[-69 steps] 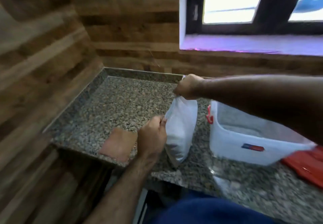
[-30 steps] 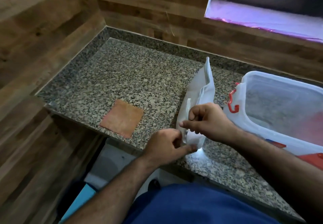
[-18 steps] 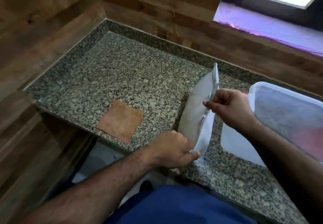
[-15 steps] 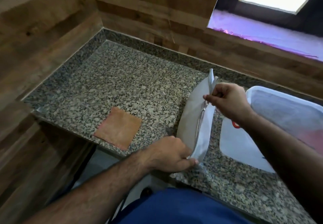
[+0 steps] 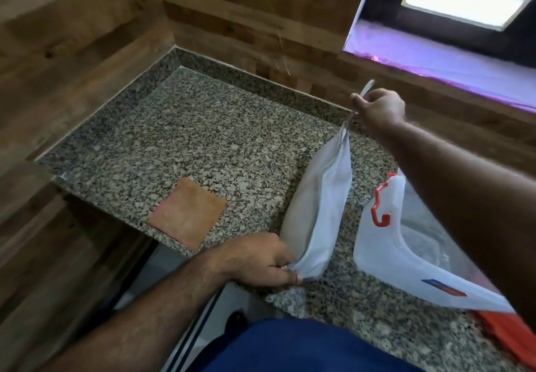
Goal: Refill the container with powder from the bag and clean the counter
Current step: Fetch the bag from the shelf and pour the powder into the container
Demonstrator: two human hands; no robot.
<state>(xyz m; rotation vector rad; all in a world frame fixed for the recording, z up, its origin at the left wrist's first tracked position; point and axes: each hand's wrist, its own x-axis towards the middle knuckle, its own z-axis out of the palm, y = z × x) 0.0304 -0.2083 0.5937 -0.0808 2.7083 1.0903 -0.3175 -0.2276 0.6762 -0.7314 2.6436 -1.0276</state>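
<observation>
granite counter (image 5: 203, 139) fills a wood-walled corner. left hand (image 5: 261, 258) pinches the white bag's (image 5: 316, 212) near corner at the counter's front edge; right hand (image 5: 380, 107), arm stretched out, grips a thin strip above it. open container (image 5: 385, 244) sits just right, cloth (image 5: 187, 216) left, bare stone behind.

Speckled granite counter (image 5: 203, 128) bearing a white bag (image 5: 316, 215), an orange cloth (image 5: 187, 216) left of it, a clear container (image 5: 385, 255) right of it.

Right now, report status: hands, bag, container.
Left hand pinches bag near end; right hand grips its far end. Container open, right of bag. Nothing between.
</observation>
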